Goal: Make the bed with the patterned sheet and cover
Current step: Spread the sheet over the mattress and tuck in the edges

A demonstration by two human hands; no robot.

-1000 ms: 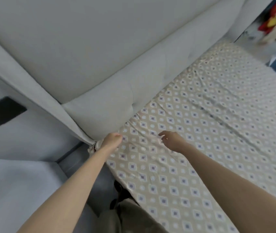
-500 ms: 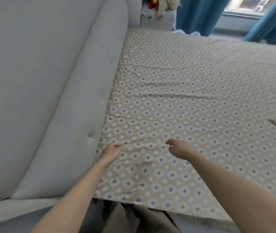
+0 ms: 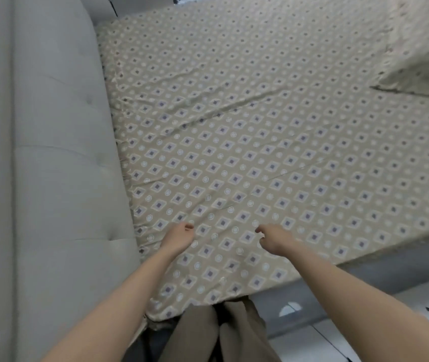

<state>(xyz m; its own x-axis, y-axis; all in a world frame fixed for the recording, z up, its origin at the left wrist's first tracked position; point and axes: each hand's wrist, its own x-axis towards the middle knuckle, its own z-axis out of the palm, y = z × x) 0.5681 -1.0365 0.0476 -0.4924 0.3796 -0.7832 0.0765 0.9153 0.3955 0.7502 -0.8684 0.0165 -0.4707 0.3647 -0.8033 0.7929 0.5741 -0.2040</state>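
left hand (image 3: 179, 237) off the headboard (image 3: 59, 163) corner, loosely curled | right hand (image 3: 273, 237) empty, fingers apart | both now over patterned sheet (image 3: 260, 126)

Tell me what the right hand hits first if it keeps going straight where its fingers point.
Judging by depth, which is unclear, the right hand would meet the patterned sheet just ahead of its fingertips; nothing else lies in that line before the creases further up.

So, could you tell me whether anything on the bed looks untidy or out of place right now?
Yes: the patterned sheet has long diagonal creases across its middle, and a bunched patterned cover lies heaped at the far right corner. Nothing looks torn or spilled.
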